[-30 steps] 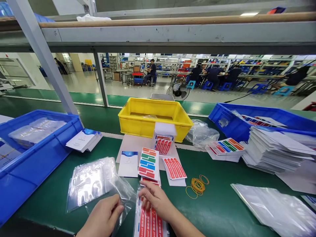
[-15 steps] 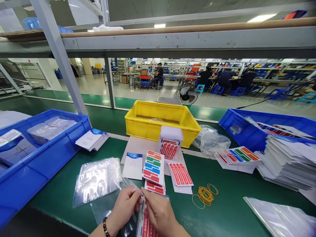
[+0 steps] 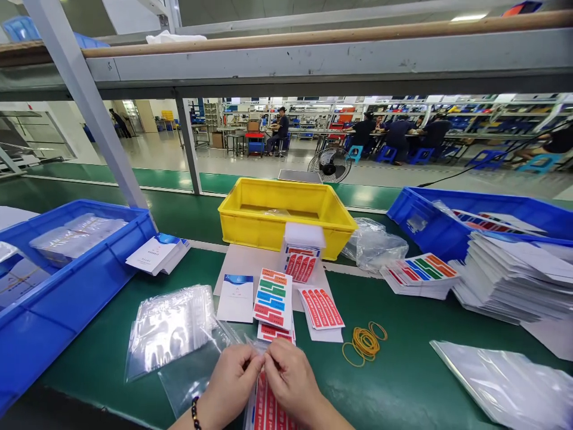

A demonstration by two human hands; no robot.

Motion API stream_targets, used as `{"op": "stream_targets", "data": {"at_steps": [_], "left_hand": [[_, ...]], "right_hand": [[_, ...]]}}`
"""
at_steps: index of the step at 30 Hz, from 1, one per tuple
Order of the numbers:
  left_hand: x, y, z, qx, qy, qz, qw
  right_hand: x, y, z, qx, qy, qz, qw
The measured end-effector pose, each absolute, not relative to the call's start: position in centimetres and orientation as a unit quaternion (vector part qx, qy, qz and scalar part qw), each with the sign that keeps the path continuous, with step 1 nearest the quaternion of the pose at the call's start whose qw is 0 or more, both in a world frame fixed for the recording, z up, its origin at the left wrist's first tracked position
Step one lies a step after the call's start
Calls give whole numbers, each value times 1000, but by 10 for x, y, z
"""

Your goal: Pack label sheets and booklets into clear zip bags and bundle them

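My left hand (image 3: pixel 233 377) and my right hand (image 3: pixel 295 377) meet at the front of the bench, fingertips pinched together on the top edge of a clear plastic bag. Inside the bag lie red-and-white sticker sheets (image 3: pixel 271 409), partly covered by my right hand. Beyond my fingers are a stack of multicoloured sticker sheets (image 3: pixel 273 297), a white-and-blue card (image 3: pixel 236 297) and a pile of red sticker sheets (image 3: pixel 321 309). Empty clear bags (image 3: pixel 172 325) are piled to the left of my left hand.
A yellow bin (image 3: pixel 250 230) stands behind, between a left blue bin (image 3: pixel 89 280) and a right blue bin (image 3: pixel 403 218). Rubber bands (image 3: pixel 364 343) lie to the right. Also on the right are a tall paper stack (image 3: pixel 505 280) and clear plastic sleeves (image 3: pixel 501 376).
My right hand's fingers have curled in from a flatter pose, and both hands now pinch close together on the bag's edge. The camera view has shifted slightly.
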State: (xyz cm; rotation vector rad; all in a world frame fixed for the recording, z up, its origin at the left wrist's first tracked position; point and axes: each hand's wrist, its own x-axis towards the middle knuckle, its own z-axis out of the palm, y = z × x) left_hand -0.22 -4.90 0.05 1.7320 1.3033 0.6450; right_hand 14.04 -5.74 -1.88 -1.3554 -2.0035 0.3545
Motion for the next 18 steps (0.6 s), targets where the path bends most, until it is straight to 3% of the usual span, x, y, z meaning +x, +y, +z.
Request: {"op": "stream_targets", "data": {"at_steps": [7,11,15,18], "left_hand": [[2,-41,3,639,532,264,489],[-9,-36,13,614,544,265,507],[-28,-40,39,734,481,322,355],[-38,-46,59,869,343,244,258]], "right_hand": [[146,-57,-11,-482,-782,24,395],[147,-63,-8,-415,-836,-12,359],[150,-63,0,-388,-844,79,362],[155,-63,13,-371,-834,203,354]]}}
